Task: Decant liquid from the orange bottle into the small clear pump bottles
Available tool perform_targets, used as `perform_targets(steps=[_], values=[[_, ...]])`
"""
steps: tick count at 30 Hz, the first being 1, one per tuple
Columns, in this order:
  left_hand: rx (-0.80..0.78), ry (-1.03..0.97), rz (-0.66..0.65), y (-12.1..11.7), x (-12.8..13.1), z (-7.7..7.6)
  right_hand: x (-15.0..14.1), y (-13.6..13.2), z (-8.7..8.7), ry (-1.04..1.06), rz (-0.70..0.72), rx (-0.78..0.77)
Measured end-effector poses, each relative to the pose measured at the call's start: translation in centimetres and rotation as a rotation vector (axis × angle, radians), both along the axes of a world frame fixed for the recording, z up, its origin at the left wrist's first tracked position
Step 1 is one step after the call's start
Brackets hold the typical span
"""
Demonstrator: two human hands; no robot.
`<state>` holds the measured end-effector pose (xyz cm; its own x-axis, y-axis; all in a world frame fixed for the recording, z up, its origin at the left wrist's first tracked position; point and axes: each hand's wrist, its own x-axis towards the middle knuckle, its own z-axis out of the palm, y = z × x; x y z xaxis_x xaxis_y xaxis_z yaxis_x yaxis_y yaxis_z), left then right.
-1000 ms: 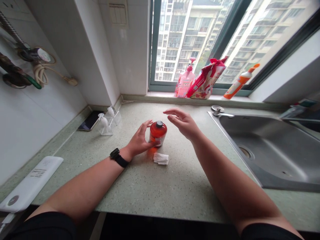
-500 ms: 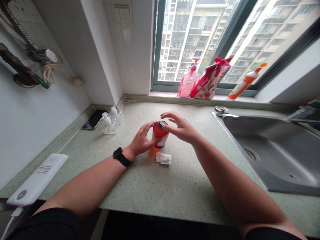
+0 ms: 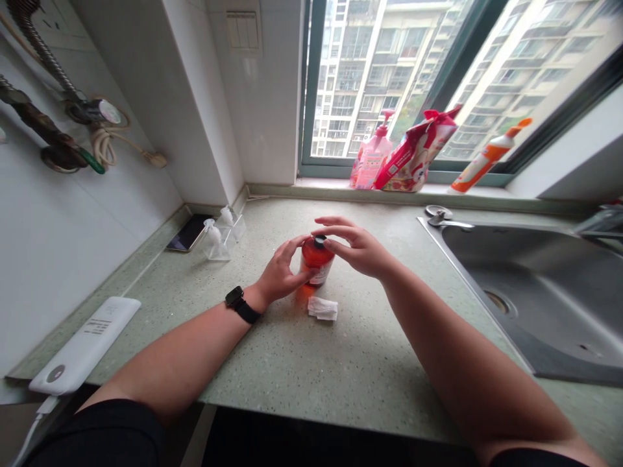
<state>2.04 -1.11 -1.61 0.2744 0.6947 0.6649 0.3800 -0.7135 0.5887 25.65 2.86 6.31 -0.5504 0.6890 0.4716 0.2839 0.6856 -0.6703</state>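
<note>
A small orange-red bottle (image 3: 316,263) with a dark cap stands upright on the green speckled counter (image 3: 311,363). My left hand (image 3: 281,274), with a black watch on the wrist, is wrapped round the bottle's body from the left. My right hand (image 3: 357,248) comes from the right and its fingertips pinch the dark cap on top. A folded white tissue (image 3: 322,308) lies on the counter just in front of the bottle.
A steel sink (image 3: 540,292) is set in at the right. On the sill stand a pink pump bottle (image 3: 370,159), a red pouch (image 3: 413,155) and an orange-white bottle (image 3: 487,159). Two clear spray bottles (image 3: 221,233) and a phone (image 3: 187,232) sit back left; a white power bank (image 3: 85,344) lies near left.
My right hand moved in from above the bottle and closed its fingertips on the cap. My left hand kept its hold on the bottle's body.
</note>
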Motion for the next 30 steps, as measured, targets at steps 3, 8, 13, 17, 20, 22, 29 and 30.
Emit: perform_targets(steps=[3, 8, 13, 17, 20, 22, 29, 30], values=[[-0.002, -0.005, -0.001, 0.0, 0.0, 0.1, -0.2, 0.1, -0.3, 0.005, -0.032, 0.051], [-0.032, -0.035, -0.006, -0.2, 0.1, 0.3, -1.0, -0.3, -0.5, 0.012, -0.129, 0.154], [-0.091, -0.073, 0.020, -0.6, 0.8, 0.8, -1.9, -1.3, -0.4, -0.049, -0.232, 0.267], [-0.096, -0.099, 0.047, -1.0, 0.8, 1.5, -2.4, -1.9, -0.2, -0.030, -0.233, 0.272], [-0.071, -0.107, 0.106, -0.7, -0.4, 2.4, -2.4, -2.0, 0.0, 0.038, -0.222, 0.225], [-0.046, -0.121, 0.193, -0.3, -1.7, 2.9, -2.1, -1.8, 0.1, 0.057, -0.248, 0.184], [0.030, -0.116, 0.532, 2.7, -6.4, 3.2, -0.8, -1.1, 0.6, -0.297, -0.219, -0.029], [0.031, -0.122, 0.564, 3.1, -6.9, 3.0, -0.8, -1.2, 0.7, -0.399, -0.199, -0.076]])
